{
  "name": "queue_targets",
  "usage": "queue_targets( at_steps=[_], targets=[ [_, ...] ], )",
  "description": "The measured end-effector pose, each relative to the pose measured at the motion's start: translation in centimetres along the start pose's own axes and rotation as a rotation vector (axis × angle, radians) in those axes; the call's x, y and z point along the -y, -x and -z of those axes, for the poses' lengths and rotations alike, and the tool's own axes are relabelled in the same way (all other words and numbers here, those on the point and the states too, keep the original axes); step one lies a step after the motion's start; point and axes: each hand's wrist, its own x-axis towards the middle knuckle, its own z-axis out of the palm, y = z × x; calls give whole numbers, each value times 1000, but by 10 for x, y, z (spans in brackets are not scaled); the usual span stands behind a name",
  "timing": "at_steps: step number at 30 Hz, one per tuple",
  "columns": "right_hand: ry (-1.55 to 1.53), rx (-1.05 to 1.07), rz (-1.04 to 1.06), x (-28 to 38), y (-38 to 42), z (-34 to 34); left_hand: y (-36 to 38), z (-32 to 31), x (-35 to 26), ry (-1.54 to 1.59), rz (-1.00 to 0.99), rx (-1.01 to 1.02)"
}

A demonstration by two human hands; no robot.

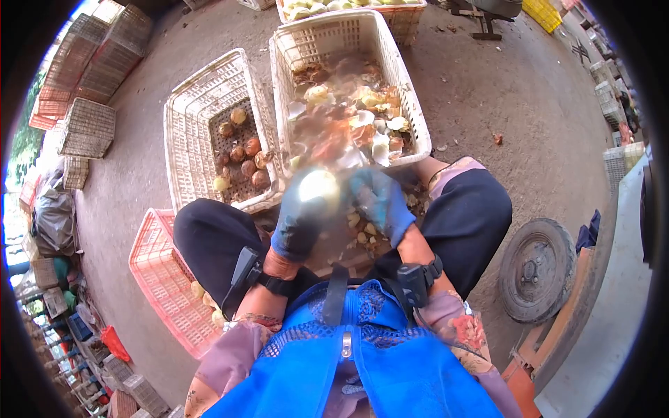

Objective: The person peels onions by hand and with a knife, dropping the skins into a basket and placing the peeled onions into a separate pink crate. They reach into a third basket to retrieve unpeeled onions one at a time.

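Note:
Both hands wear blue and dark gloves and are close together between the knees. My left hand (300,216) is wrapped round a pale, shiny peeled onion (318,187), which bright light washes out. Beside it on the right, my right hand (380,202) has its fingers curled in; whatever they hold, if anything, is hidden. Just beyond the hands stands a white crate (422,132) with onion skins and peel pieces (362,118). Left of that, a second white crate (182,139) holds several brown unpeeled onions (248,168).
A pink crate (164,299) with pale onions is beside my left knee. Another crate of pale onions (327,5) stands at the far side. A wheel (536,270) lies at the right. Stacked crates (87,129) line the left. Peel scraps (362,233) lie below the hands.

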Motion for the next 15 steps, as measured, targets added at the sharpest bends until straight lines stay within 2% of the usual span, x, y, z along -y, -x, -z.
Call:
queue_targets(
  at_steps=[1,2,4,6,7,8,9,10,11,12,14,15],
  targets=[
    [-371,11,-149,-5,4,-8,1,-5,-14,2,-5,-5],
    [-371,14,-145,-14,6,-13,3,-11,-30,-66,-53,-1],
    [-719,106,-80,-6,9,-16,3,-16,-32,-133,-96,8],
    [-657,151,-140,5,12,-18,-1,-13,-10,-285,-360,5],
    [-659,98,-48,9,11,-22,-5,-2,0,-429,-444,70],
    [-660,43,44,16,11,-23,-4,-10,-11,-430,-444,69],
    [-642,153,-209,25,16,-9,0,-20,-22,-294,-310,53],
    [-641,153,-208,25,17,-11,2,-29,-37,-156,-176,37],
    [-665,121,-148,24,16,-13,5,-29,-49,166,-64,123],
    [-690,89,-87,23,16,-15,6,-29,-48,168,-66,123],
    [-687,93,-77,23,18,-16,8,-26,-42,127,104,60],
    [-687,96,-67,22,18,-17,8,-24,-37,-156,-90,86]
  ],
)
